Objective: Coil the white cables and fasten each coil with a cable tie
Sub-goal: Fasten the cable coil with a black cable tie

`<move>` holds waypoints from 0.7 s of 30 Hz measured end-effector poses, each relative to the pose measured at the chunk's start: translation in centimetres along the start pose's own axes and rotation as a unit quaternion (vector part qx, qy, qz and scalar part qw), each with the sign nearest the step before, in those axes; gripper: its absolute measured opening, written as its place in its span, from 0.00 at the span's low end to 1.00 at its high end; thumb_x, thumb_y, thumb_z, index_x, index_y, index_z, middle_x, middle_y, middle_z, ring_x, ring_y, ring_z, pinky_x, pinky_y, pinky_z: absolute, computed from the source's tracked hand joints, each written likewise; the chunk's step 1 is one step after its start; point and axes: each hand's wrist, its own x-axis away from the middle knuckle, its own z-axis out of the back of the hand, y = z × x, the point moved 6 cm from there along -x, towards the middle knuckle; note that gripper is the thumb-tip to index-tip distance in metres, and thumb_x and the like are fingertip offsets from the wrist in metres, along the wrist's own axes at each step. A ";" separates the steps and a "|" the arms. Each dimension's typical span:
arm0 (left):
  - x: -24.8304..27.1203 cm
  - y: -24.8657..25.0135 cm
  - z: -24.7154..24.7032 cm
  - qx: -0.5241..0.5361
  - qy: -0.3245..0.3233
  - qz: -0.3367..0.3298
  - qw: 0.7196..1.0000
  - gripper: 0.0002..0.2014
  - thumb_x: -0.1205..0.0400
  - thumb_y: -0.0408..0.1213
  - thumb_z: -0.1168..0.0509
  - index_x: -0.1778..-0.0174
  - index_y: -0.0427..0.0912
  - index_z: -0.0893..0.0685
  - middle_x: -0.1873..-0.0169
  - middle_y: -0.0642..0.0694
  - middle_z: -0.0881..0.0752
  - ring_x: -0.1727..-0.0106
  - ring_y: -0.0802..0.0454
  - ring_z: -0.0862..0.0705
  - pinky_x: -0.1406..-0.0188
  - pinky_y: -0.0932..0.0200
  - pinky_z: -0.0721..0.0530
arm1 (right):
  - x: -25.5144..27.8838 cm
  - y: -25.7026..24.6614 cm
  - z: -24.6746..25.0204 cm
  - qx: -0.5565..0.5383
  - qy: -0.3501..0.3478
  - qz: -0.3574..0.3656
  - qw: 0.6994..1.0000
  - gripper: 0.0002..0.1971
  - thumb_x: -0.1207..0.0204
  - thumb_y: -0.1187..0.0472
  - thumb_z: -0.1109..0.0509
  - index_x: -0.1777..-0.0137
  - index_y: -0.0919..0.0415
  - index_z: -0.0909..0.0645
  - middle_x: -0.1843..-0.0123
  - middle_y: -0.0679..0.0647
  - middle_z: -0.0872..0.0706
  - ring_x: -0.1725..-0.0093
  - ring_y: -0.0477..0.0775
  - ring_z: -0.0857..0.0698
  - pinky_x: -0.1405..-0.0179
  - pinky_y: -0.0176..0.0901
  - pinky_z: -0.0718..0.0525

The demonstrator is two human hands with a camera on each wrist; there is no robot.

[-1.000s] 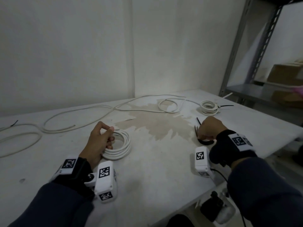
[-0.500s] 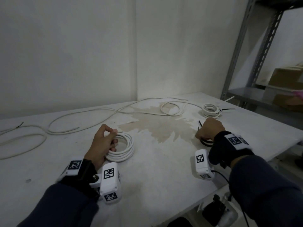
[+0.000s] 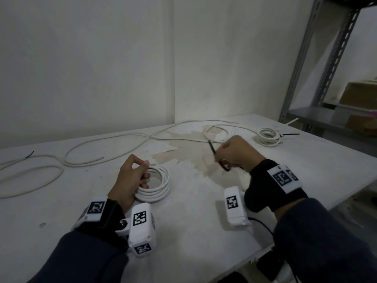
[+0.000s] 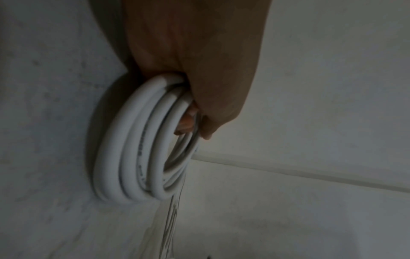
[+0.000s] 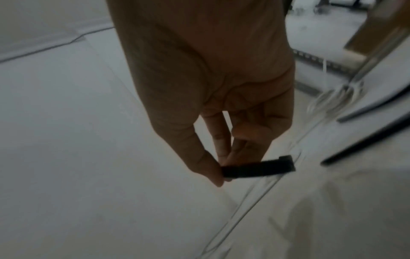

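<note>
Our left hand (image 3: 130,180) grasps the coiled white cable (image 3: 161,184) on the table (image 3: 193,221), and our right hand (image 3: 236,152) pinches a black cable tie (image 5: 257,169).

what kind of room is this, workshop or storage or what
Probably a storeroom or back workroom. A slotted metal rack with cardboard boxes stands at the right, the walls are bare, and the stained white table carries loose white cables.

Coil (image 3: 157,185) smooth white plastic sheath (faint print); cable tie (image 5: 257,169) matt black; table (image 3: 193,221) rough, stained.
</note>
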 end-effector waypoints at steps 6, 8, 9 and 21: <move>0.2 0.6 3.5 -0.007 0.021 0.009 1.000 0.13 0.15 0.32 0.39 0.66 0.42 0.31 0.74 0.40 0.28 0.85 0.56 0.37 0.86 0.69 0.37 | 2.4 -8.5 -9.7 -0.361 -0.256 0.052 0.895 0.08 0.25 0.72 0.30 0.63 0.60 0.16 0.66 0.53 0.14 0.69 0.48 0.15 0.76 0.30 0.23; 0.1 0.6 4.1 -0.012 0.019 0.012 1.000 0.13 0.15 0.32 0.38 0.66 0.43 0.30 0.76 0.40 0.28 0.83 0.54 0.37 0.86 0.70 0.39 | 1.9 -10.0 -12.0 -0.411 -0.277 0.035 0.868 0.07 0.24 0.72 0.30 0.61 0.62 0.17 0.67 0.53 0.14 0.69 0.47 0.14 0.75 0.29 0.21; 0.0 0.6 4.2 -0.014 0.015 0.011 1.000 0.13 0.15 0.32 0.38 0.66 0.43 0.30 0.76 0.40 0.28 0.80 0.53 0.37 0.86 0.70 0.39 | 1.7 -10.6 -12.9 -0.427 -0.280 0.028 0.860 0.06 0.24 0.72 0.30 0.60 0.63 0.17 0.66 0.54 0.15 0.69 0.46 0.14 0.76 0.29 0.21; -0.7 1.0 3.7 -0.036 -0.019 -0.007 0.999 0.12 0.14 0.33 0.40 0.64 0.44 0.32 0.80 0.46 0.25 0.84 0.58 0.36 0.87 0.70 0.39 | -0.6 -10.7 -15.6 -0.326 -0.231 0.129 0.908 0.11 0.34 0.72 0.21 0.66 0.58 0.19 0.72 0.49 0.15 0.74 0.41 0.20 0.78 0.27 0.29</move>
